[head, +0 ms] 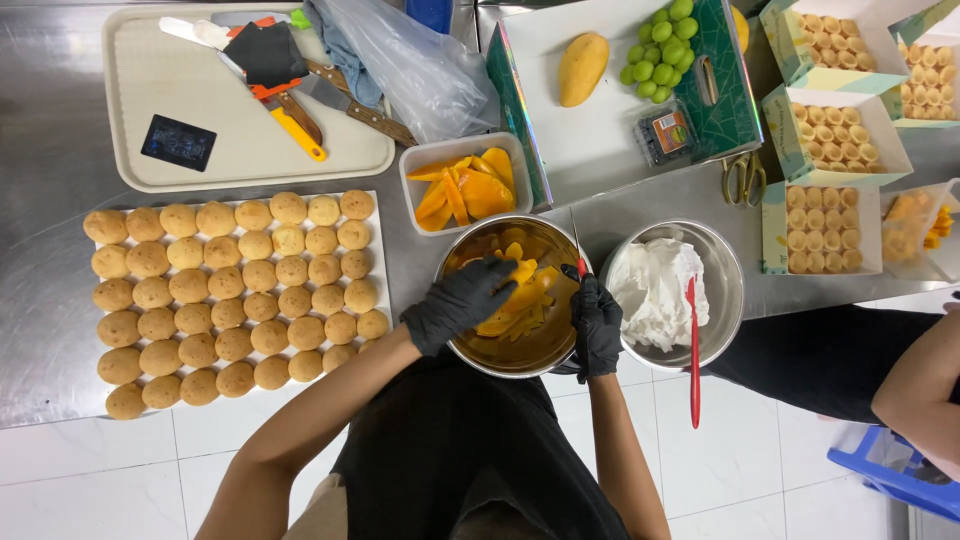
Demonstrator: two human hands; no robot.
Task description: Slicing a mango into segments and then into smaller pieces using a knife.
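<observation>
Both my hands wear black gloves and work over a steel bowl (pixel 556 352) that holds cut mango pieces (pixel 508 322). My left hand (pixel 458 302) holds a piece of mango (pixel 523 272) above the bowl. My right hand (pixel 596 322) grips a small knife (pixel 576 240) with a red handle, its thin blade pointing up and away from me beside the mango piece.
A second steel bowl (pixel 728 300) with white cream and a red spatula (pixel 693 350) sits right. Round pastries (pixel 230 295) cover a white board left. Behind: a white tub of mango slices (pixel 462 188), a beige tray (pixel 160 90) with knives, a whole mango (pixel 582 68), green grapes (pixel 660 50), boxes of tart shells (pixel 822 212), scissors (pixel 742 178). Another person's arm (pixel 915 385) is at right.
</observation>
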